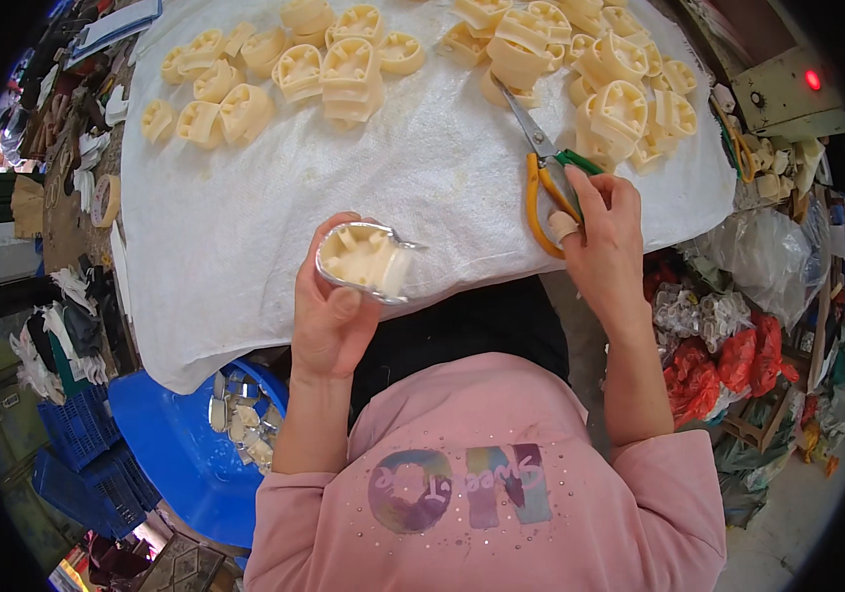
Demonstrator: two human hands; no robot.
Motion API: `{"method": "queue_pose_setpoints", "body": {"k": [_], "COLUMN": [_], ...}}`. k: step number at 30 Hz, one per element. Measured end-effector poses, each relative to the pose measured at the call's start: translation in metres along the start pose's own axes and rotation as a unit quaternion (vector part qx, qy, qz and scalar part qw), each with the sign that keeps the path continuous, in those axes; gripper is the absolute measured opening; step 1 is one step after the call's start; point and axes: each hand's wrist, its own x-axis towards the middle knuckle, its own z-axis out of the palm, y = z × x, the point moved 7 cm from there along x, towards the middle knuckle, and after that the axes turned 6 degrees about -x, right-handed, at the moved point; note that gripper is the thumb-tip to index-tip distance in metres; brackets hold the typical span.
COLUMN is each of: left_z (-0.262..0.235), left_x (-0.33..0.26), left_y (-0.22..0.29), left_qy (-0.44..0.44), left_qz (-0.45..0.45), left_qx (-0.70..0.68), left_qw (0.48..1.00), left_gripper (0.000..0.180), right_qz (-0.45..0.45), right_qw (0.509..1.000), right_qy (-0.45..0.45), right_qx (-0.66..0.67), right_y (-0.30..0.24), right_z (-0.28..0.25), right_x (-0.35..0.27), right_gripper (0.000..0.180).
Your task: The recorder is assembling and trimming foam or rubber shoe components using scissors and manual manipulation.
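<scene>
My left hand [333, 314] is closed around a cream plastic moulded part [363, 259], D-shaped and hollow, with small pegs inside. A shiny silver strip runs round its outer edge, and a loose end sticks out on the right. At the right, my right hand [605, 232] grips scissors [541, 143] by their handles, one orange and one green. Their blades point away from me, the tips reaching the near edge of a pile of similar cream parts [615, 113]. Something pale is wrapped round one digit of that hand.
White woven cloth [442, 197] covers the table. More cream parts [348, 74] lie at the far left. A blue tub [185, 464] with silver-edged pieces stands below left. Plastic bags [728, 360] crowd the lower right, and a machine box [787, 94] with a red light stands far right.
</scene>
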Motion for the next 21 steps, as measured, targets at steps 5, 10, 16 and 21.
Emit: {"method": "queue_pose_setpoints", "body": {"k": [5, 10, 16, 21], "left_z": [-0.004, -0.006, 0.007, 0.013], "left_x": [-0.003, -0.006, -0.002, -0.007], "left_y": [-0.001, 0.001, 0.011, 0.019], "left_qy": [0.015, 0.016, 0.006, 0.009], "left_qz": [-0.006, -0.013, 0.060, 0.123], "left_qx": [-0.021, 0.040, 0.306, 0.410], "left_qw": [1.000, 0.999, 0.950, 0.904], "left_gripper": [0.086, 0.085, 0.074, 0.066], "right_qz": [0.036, 0.060, 0.141, 0.014], "right_qw": [0.998, 0.991, 0.912, 0.850], "right_qy": [-0.034, -0.031, -0.056, -0.297], "right_qx": [0.028, 0.119, 0.381, 0.435], "right_y": [0.009, 0.014, 0.009, -0.027], "right_z": [0.010, 0.006, 0.008, 0.006], "right_x": [0.000, -0.006, -0.038, -0.055], "right_gripper": [0.046, 0.054, 0.067, 0.053]}}
